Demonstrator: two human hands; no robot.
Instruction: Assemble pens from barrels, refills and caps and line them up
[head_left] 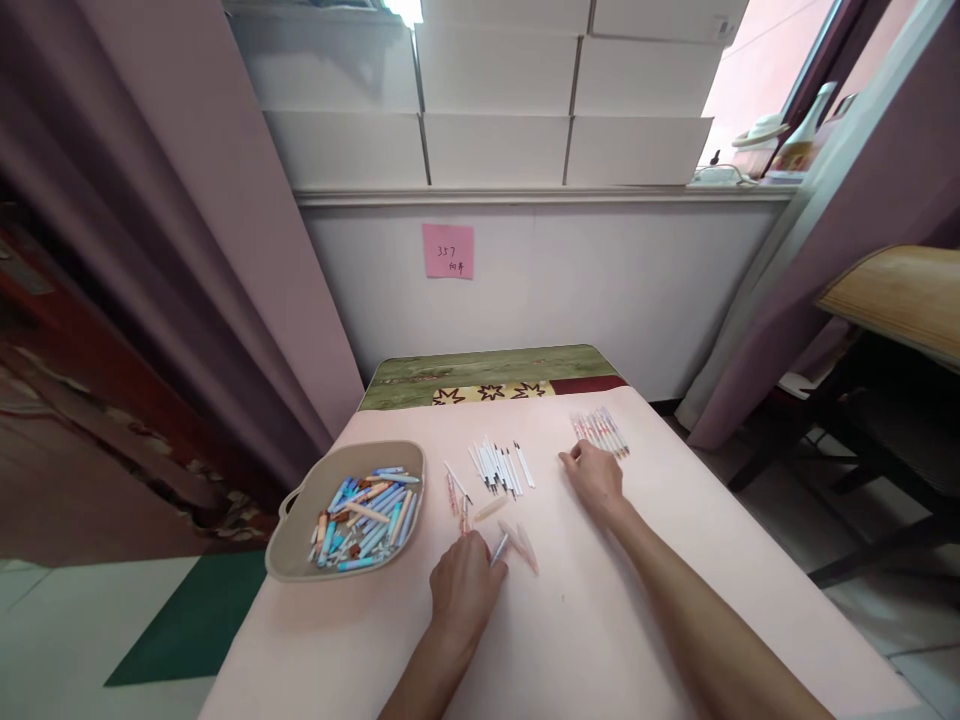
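Observation:
My left hand (pixel 466 582) is closed low over the table, with a clear pen barrel with a greyish end (pixel 499 549) between thumb and forefinger. Just beyond its fingertips lies a pink-patterned pen barrel (pixel 464 515). More pale pink clear barrels (pixel 528 548) lie to its right. My right hand (pixel 592 475) has its fingers curled together beside the near left end of a row of patterned pens (pixel 601 432); anything inside them is hidden. Between the hands and a little farther off is a loose group of white pen refills with dark tips (pixel 495 468).
A beige basket (pixel 274 545) at the left holds many blue, purple and orange pen parts. A pink cloth (pixel 600 640) covers most of the table. A wall with a pink note (pixel 448 251) stands behind, and a wooden table (pixel 900 300) is at the right.

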